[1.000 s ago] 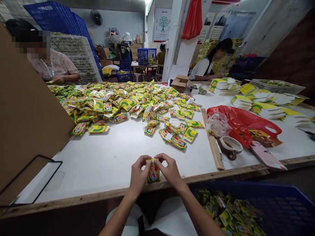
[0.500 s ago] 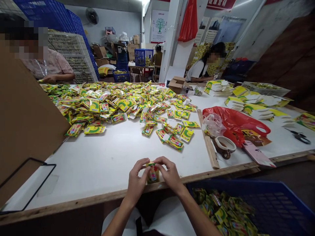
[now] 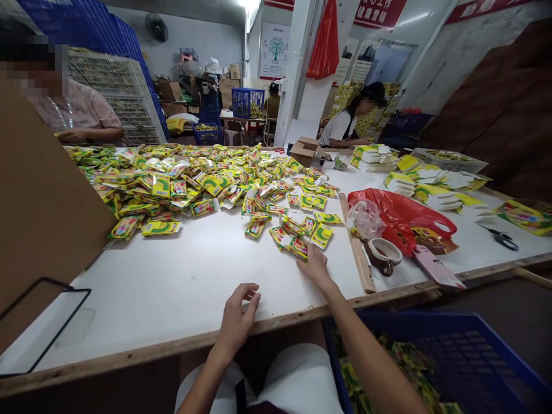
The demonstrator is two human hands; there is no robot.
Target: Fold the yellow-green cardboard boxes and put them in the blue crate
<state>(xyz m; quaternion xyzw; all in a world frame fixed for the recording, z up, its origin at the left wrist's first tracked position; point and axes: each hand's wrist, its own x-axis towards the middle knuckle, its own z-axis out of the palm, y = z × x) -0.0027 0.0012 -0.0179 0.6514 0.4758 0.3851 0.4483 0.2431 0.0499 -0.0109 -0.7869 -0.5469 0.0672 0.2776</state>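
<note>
The fingers point(image 3: 311, 249) of the right hand point(image 3: 317, 268) meet the near end of a yellow-and-green packet point(image 3: 297, 247) on the bench point(image 3: 181, 293), at the front of the loose packets; whether they have closed on it cannot be told. The left hand point(image 3: 237, 315) is near the bench's front edge, its fingers loosely curved, thumb apart from them, with nothing visible between. A broad pile of similar packets point(image 3: 194, 178) spreads behind. Right of a wooden strip point(image 3: 357, 250) are a brown mug point(image 3: 379, 263), a red plastic bag point(image 3: 401, 210) and a pink phone point(image 3: 437, 267). A blue crate point(image 3: 474, 345) below holds more packets.
</note>
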